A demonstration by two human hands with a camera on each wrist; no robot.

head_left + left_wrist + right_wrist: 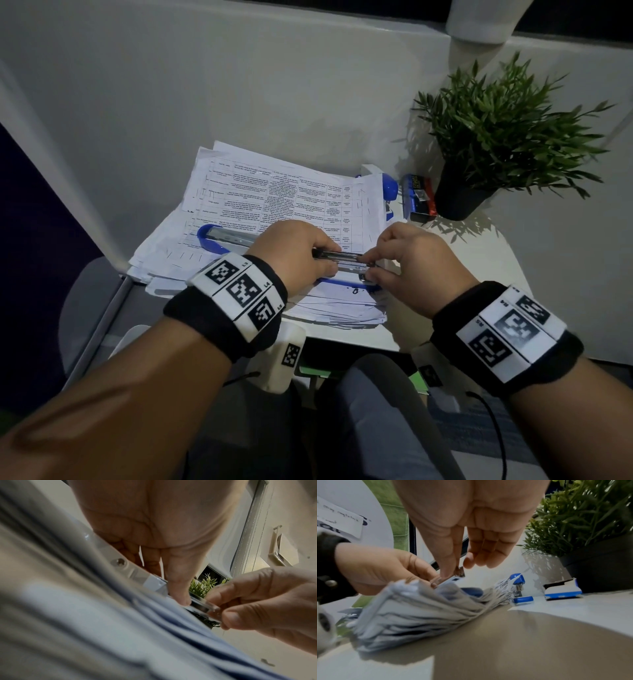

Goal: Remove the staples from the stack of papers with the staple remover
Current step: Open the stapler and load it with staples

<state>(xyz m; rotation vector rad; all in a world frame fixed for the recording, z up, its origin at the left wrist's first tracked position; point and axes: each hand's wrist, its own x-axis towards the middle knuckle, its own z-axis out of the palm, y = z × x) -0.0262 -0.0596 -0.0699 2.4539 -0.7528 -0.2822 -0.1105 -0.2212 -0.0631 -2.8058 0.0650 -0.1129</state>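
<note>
- Left hand (294,251) is curling its fingers round a slim metal stapler (342,262), holding it low over the near edge of the stack of papers (274,202).
- Right hand (411,260) is pinching the stapler's open end between thumb and forefinger; whether a staple strip is in the pinch, cannot tell.
- The paper stack is lying on the white table (486,253), loose and fanned, printed table sheet on top.
- A blue staple remover (222,236) is resting on the stack, left of the left hand, untouched.
- A second blue stapler (388,188) is sitting at the stack's far right corner.
- A staple box (419,198) is lying beside it, contents not visible.
- A black pot (462,198) is holding a green plant (507,126).
</note>
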